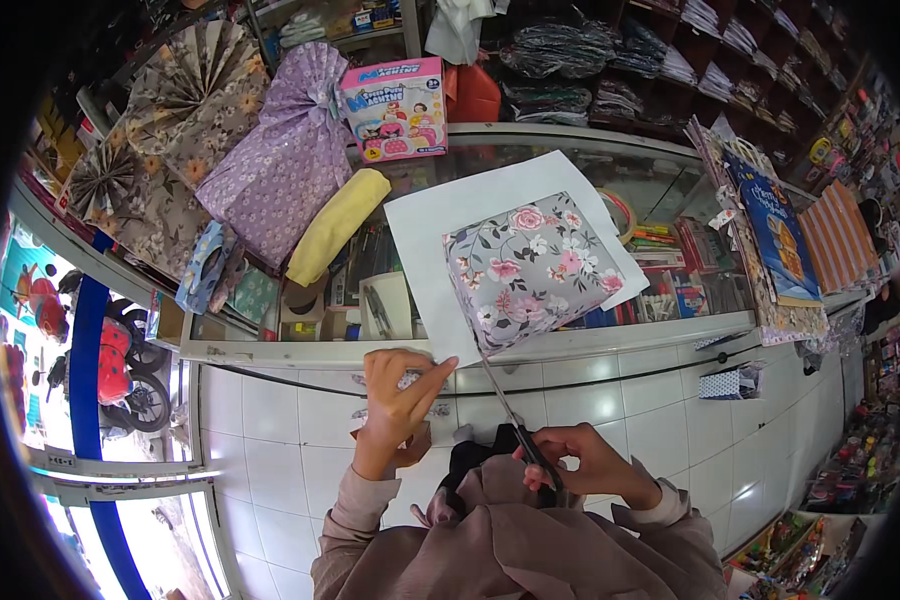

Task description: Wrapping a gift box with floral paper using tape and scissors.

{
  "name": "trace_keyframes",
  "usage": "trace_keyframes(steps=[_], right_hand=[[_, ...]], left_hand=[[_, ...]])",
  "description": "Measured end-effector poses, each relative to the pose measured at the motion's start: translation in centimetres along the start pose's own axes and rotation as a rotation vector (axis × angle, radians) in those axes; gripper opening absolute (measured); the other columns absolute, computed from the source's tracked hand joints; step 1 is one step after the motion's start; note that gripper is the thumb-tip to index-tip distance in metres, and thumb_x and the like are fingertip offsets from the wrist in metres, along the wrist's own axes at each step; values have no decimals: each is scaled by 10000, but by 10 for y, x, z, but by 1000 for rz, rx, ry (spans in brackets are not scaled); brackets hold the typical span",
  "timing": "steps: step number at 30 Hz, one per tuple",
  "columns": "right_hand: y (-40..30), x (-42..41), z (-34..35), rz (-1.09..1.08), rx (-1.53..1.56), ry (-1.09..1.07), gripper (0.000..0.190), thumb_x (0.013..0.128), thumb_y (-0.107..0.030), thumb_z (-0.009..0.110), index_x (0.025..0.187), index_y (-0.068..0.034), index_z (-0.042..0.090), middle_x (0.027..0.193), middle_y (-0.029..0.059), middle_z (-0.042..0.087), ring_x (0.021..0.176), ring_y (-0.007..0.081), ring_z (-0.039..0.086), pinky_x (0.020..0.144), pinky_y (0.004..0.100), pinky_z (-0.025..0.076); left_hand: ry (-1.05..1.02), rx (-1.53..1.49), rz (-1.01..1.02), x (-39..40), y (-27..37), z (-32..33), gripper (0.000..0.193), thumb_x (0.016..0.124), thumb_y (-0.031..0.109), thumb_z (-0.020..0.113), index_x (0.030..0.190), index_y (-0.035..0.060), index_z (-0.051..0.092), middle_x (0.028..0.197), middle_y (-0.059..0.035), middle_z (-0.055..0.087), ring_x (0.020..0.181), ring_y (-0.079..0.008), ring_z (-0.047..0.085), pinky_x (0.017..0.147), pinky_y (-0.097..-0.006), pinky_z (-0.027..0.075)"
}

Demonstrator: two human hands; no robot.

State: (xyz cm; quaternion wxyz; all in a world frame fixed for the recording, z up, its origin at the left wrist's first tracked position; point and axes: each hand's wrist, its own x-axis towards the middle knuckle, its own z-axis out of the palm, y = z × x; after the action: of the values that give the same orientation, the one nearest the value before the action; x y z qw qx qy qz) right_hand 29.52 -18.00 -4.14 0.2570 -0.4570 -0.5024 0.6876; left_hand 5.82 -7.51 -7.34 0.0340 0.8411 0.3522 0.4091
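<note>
A grey floral-patterned package [532,266] lies on a sheet of white paper [424,240] on the glass counter. The sheet's near corner hangs past the counter's front edge, and the fingertips of my left hand [401,394] pinch it there. My right hand [581,457] grips the black handles of a pair of long scissors [508,411]. Their blades point away from me, with the tips at the paper's edge just beside the package's near corner. Whether the blades are cutting into the paper is too small to tell.
The glass display counter [345,351] has a pale metal frame and holds stationery. On it are a purple floral wrapped parcel [285,150], a pink toy box [396,112], a yellow roll [337,229] and a tape roll [621,214]. Gift bags [769,217] stand at the right.
</note>
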Motion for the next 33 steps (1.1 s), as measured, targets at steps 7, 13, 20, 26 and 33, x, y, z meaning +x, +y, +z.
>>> trace_keyframes(steps=[7, 13, 20, 26, 33], right_hand=[[-8, 6, 2, 19, 84, 14, 226, 845, -112, 639, 1014, 24, 577, 766, 62, 654, 711, 106, 637, 648, 211, 474], [-12, 7, 11, 85, 203, 46, 232, 857, -121, 628, 1012, 38, 562, 777, 75, 652, 729, 135, 651, 700, 242, 510], [-4, 9, 20, 33, 239, 86, 252, 858, -144, 636, 1021, 32, 559, 774, 48, 645, 710, 91, 620, 671, 229, 486], [-2, 11, 16, 44, 163, 92, 202, 832, -81, 656, 971, 42, 576, 761, 65, 641, 705, 120, 645, 673, 249, 530], [-15, 16, 12, 54, 108, 91, 175, 839, -76, 641, 956, 36, 576, 745, 66, 642, 688, 117, 644, 674, 238, 524]], left_hand=[[39, -70, -18, -7, -6, 8, 344, 643, 43, 692, 976, 128, 699, 847, -1, 562, 798, -174, 515, 727, -327, 345], [22, -97, -23, -9, -8, 9, 344, 644, 41, 694, 979, 120, 695, 839, -3, 555, 799, -174, 516, 735, -329, 340], [13, -101, -3, -8, -9, 9, 325, 653, 56, 676, 973, 108, 697, 831, -5, 551, 791, -178, 515, 731, -328, 338], [12, -109, -18, -8, -9, 8, 318, 659, 54, 658, 971, 105, 699, 834, -9, 555, 808, -185, 514, 738, -330, 349], [25, -126, -19, -9, -10, 8, 341, 654, 41, 641, 984, 107, 697, 853, -10, 565, 810, -188, 511, 742, -329, 358]])
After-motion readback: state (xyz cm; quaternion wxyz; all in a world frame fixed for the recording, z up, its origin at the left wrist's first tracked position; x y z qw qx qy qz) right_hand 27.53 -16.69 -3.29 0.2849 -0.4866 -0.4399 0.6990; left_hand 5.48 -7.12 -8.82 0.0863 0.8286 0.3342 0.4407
